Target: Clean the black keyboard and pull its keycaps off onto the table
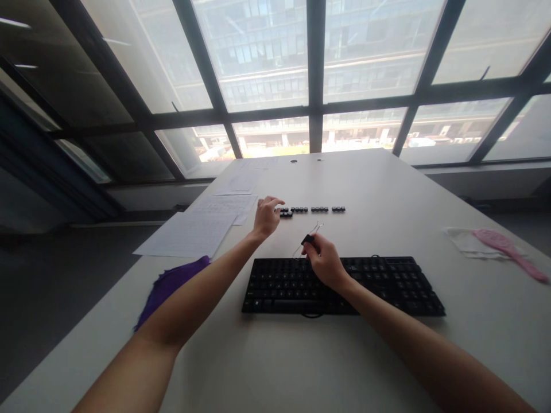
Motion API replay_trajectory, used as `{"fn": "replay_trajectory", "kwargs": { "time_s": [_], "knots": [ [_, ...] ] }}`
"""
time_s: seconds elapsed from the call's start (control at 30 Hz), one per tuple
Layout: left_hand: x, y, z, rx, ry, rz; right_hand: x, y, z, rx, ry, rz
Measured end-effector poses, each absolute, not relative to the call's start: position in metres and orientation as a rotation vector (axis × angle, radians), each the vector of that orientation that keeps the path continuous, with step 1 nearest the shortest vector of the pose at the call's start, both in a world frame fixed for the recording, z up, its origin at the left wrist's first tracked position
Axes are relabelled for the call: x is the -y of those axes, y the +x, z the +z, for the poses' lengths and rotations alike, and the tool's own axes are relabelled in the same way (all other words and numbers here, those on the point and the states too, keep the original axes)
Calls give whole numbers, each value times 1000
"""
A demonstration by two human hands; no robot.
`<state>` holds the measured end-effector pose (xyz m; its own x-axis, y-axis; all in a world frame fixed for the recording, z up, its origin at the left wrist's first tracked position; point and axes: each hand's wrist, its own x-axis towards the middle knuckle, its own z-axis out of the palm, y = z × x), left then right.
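Note:
My right hand (322,256) is closed on a black binder clip (307,239) with wire handles, over the top edge of a black keyboard (293,285). Farther up the table, my left hand (267,217) has its thumb and index finger bent towards the left end of a row of small black keycaps (319,209). Whether a keycap is between those fingers is too small to tell. A few keycaps (286,214) sit just in front of the row, beside the left fingertips.
Written paper sheets (189,234) lie at the left edge of the white table (275,355). A purple cloth (167,289) is beside my left forearm. At the right, a pink brush (508,246) rests partly on a white cloth (465,244). Windows stand behind the table.

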<state>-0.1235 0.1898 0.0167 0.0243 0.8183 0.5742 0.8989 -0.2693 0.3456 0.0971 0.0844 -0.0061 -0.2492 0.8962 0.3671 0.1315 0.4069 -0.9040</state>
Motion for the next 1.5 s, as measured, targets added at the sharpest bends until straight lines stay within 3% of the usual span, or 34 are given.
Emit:
{"fn": "replay_trajectory", "kwargs": {
  "time_s": [0.23,0.5,0.7,1.23,1.5],
  "knots": [
    [-121,-117,24,2079,-2399,-956,-85,98,-6,1597,-930,932],
    [-39,-66,11,1793,-2683,-1181,-88,105,2,1711,-963,840],
    [-36,-67,7,1725,-2764,-1292,-85,111,6,1914,-994,814],
    [-29,-63,8,1632,-2823,-1030,-61,122,-8,2208,-864,501],
    [-35,-64,6,1767,-2848,-1069,-68,125,-4,1892,-896,903]
  ]
}}
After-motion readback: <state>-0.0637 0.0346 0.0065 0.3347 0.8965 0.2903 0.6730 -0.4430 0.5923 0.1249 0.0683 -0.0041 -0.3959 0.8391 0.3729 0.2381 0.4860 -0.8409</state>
